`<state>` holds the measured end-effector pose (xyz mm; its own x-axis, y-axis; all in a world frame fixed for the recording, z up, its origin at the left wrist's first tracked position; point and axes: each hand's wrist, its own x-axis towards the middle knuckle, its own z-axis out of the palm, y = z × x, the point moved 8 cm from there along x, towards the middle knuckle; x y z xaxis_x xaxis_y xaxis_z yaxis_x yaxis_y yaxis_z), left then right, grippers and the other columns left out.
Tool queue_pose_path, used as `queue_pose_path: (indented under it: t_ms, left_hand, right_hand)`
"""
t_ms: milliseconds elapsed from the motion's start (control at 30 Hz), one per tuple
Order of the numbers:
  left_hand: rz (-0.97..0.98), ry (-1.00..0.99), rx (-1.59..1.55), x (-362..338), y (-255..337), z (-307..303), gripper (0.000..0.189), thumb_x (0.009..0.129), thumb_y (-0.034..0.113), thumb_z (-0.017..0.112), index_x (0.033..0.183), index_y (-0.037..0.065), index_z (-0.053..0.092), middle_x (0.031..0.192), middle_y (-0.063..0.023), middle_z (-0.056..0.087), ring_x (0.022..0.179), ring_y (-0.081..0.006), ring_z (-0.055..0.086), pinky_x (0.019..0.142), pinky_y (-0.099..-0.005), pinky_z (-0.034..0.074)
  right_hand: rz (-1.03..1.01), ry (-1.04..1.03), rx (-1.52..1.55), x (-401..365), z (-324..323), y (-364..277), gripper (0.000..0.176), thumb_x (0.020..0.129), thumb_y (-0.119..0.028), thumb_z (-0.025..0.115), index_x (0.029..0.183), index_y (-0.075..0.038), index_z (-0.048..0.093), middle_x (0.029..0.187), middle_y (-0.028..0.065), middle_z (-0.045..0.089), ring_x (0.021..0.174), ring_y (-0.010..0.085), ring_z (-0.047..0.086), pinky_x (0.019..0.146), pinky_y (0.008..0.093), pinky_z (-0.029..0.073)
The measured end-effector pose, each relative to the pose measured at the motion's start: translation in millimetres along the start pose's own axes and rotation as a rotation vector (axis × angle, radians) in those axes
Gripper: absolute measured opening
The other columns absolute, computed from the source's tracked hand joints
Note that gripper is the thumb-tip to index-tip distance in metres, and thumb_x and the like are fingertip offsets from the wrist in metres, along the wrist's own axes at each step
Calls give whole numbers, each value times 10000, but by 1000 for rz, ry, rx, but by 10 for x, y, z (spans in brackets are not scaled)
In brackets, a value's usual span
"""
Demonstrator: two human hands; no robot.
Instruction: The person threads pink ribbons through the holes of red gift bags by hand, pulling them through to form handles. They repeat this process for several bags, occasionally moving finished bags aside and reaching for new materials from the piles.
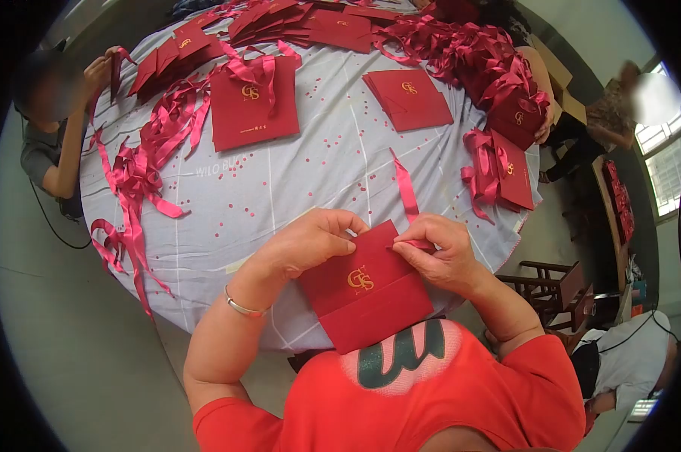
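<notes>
Dark-red card forms the flat, gold-lettered bag (370,305) lying between the hands and the person's red shirt (431,392), its slightly longer axis slanting up toward the right hand (440,258). Thumb in front and fingers behind, the left hand (314,245) is partly closed on the bag's upper edge, while the right, nearer its upper-right side, pinches a narrow pink satin ribbon (406,192) that trails away over the cloth. Little room separates the bag's lower edge from the shirt, but beyond the hands the pale-grey, red-dotted tablecloth (303,184) stretches to other red bags (254,117).
</notes>
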<state>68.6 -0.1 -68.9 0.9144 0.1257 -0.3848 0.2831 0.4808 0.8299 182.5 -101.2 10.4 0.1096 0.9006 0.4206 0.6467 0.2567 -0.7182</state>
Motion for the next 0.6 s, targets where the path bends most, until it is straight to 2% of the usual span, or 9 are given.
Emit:
queue_pose_path:
  t_ms: [167,233,467,533,600]
  left_hand:
    - [0,26,36,14,-27,-34,274,864,-77,501,1109,-33,614,928,-104,700,799,-128,659,706,-247,528]
    - [4,32,23,18,-25,-42,282,850,-70,508,1108,-44,619,939,-100,700,797,-129,657,709,-243,526]
    - [14,18,9,-6,8,-18,317,801,-80,486,1073,-49,645,938,-86,703,786,-111,647,710,-233,520]
    - [-7,-44,12,2,-9,9,341,820,-74,494,1144,-74,599,1005,-112,701,855,-114,663,761,-221,513]
    - [-11,-35,35,18,-32,-5,336,819,-73,495,1138,-75,602,1009,-110,700,853,-114,663,757,-219,512]
  right_hand:
    - [-81,-14,-12,-16,66,-12,136,747,-12,770,828,-14,661,716,93,611,599,211,587,527,299,451]
    - [-174,-16,-65,-8,85,-88,155,731,-14,777,840,-26,668,721,83,618,599,213,597,513,304,459]
    - [-219,-19,-121,5,125,-142,164,723,-29,780,839,-40,665,723,77,621,595,225,606,512,312,470]
    - [-282,-85,-226,-9,175,-208,200,694,0,795,844,-26,666,718,89,627,621,233,623,524,314,491]
    - [-330,-94,-250,-20,185,-283,203,688,-8,797,838,-33,662,712,85,621,617,237,624,520,313,493]
